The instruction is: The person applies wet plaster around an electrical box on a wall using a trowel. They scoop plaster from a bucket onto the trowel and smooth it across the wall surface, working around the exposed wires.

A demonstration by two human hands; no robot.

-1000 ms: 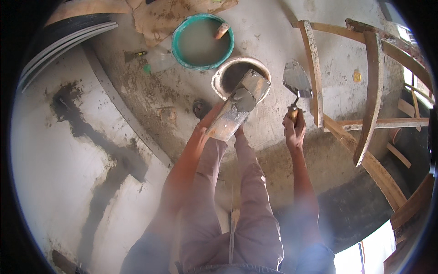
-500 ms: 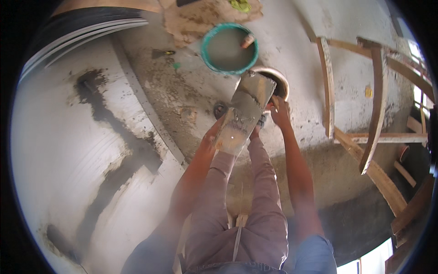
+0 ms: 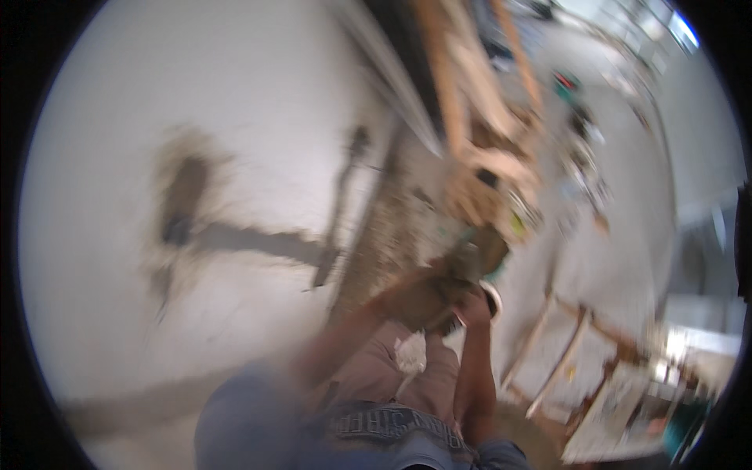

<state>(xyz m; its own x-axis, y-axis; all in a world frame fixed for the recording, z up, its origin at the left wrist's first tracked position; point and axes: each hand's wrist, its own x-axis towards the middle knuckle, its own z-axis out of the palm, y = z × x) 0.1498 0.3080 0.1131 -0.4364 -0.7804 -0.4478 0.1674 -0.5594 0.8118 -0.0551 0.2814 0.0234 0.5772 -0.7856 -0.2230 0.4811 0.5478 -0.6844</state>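
Note:
A mortar-smeared board slopes across in front of my body, blurred by motion. My left hand is closed on it, with the fingers mostly hidden behind the board. At the board's right side my right hand is closed on a trowel. The trowel's greyish blade lies over the board, its outline smeared. Just beyond my right hand shows the pale rim of a bucket. On the left, the white wall carries a strip of dark grey mortar and a dark recessed box.
Along the wall's foot runs a dirty strip of floor. Timber planks and a torn brown sheet lie ahead. A wooden frame stands to the right. Scattered clutter lies farther off.
My view has swung left toward the wall and is now blurred. The board and both hands have come closer to my body, and my right hand has moved from the bucket to the board.

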